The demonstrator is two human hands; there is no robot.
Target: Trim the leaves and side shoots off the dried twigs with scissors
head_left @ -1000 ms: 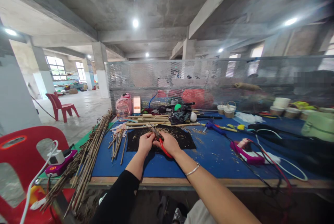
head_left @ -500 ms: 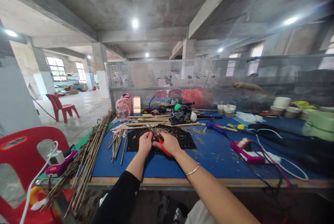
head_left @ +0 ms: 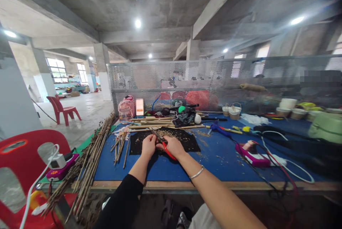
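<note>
My right hand point(head_left: 173, 146) is closed around red-handled scissors point(head_left: 169, 151), whose dark metal blades point up and to the left. Close beside the blades, the fingers of my left hand point(head_left: 149, 145) are pinched together; whatever they hold is too small or hidden to name. Both hands are over a black cloth point(head_left: 135, 147) strewn with light brown shavings point(head_left: 173, 133). Left of the cloth lie several short cut sticks point(head_left: 121, 147).
A bundle of long dry twigs point(head_left: 92, 161) leans over the table's left edge. Bamboo sticks point(head_left: 165, 126) lie behind the cloth. To the right are a blue glue gun point(head_left: 220, 129) and a purple power strip point(head_left: 253, 156) with loose cables. A mesh partition point(head_left: 133, 83) stands at the back.
The view has shifted very slightly. My hands and the scissors stay in nearly the same place over the cloth.
</note>
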